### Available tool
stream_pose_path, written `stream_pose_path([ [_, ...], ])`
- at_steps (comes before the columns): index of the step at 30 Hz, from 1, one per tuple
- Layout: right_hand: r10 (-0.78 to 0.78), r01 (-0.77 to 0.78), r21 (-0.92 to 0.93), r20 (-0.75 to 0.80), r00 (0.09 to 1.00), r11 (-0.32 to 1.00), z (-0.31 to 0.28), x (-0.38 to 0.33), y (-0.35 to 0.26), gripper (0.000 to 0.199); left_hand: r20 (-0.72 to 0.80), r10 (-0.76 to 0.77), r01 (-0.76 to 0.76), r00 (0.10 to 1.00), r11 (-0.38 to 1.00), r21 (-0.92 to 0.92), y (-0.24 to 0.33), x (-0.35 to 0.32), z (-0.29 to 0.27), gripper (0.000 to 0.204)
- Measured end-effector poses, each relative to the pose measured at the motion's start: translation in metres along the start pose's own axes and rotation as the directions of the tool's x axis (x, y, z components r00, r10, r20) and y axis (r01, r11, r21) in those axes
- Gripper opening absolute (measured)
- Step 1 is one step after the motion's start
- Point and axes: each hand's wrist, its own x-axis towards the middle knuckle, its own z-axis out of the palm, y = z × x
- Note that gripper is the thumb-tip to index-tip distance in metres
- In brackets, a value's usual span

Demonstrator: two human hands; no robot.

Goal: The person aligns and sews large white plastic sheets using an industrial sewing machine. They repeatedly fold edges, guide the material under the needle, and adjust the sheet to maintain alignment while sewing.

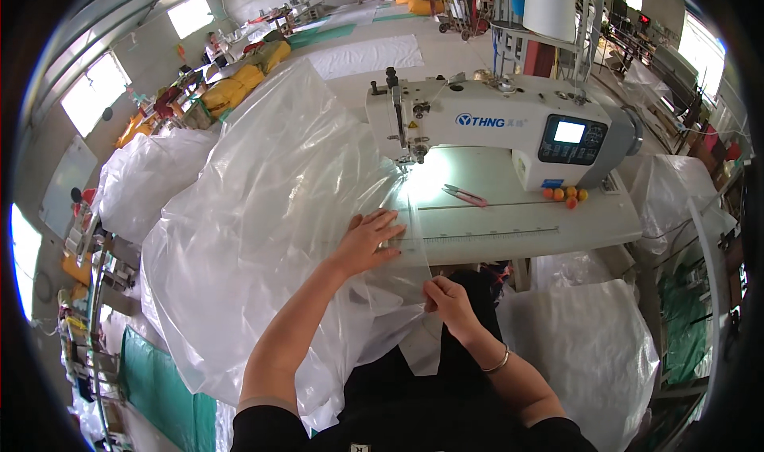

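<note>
A large translucent plastic sheet billows over the left side of the sewing table and hangs toward my lap. Its right edge runs up under the needle area of a white sewing machine, whose lamp glows brightly there. My left hand lies flat on the sheet just in front of the needle, fingers spread. Lower and to the right, off the table's front edge, my right hand pinches the sheet's edge between thumb and fingers. A bracelet circles that wrist.
Pink-handled thread snips lie on the white sewing table behind a printed ruler scale. Several small orange-red fruits sit below the control panel. A white thread cone stands behind the machine. More plastic bundles lie right and left.
</note>
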Motion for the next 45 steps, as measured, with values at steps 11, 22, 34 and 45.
stream_pose_path([
  [11, -0.760, 0.380, -0.884, 0.046, 0.649, 0.271, 0.009, 0.074, -0.061, 0.018, -0.224, 0.063, -0.081, 0.973, 0.994, -0.072, 0.046, -0.021, 0.021, 0.039],
  [22, -0.557, 0.230, -0.970, 0.151, 0.817, 0.074, 0.019, 0.097, -0.042, 0.010, -0.352, 0.031, -0.083, 0.935, 0.988, -0.134, 0.042, -0.015, 0.030, 0.022],
  [34, -0.548, 0.440, -0.887, 0.439, 0.712, -0.139, 0.016, 0.119, -0.053, 0.016, -0.080, -0.019, 0.005, 0.997, 0.985, -0.173, -0.019, 0.001, 0.000, 0.038],
  [45, -0.573, 0.326, -0.937, 0.338, 0.747, -0.128, 0.016, 0.156, -0.065, 0.028, -0.089, 0.052, -0.065, 0.995, 0.986, -0.151, -0.075, 0.062, 0.002, 0.037],
])
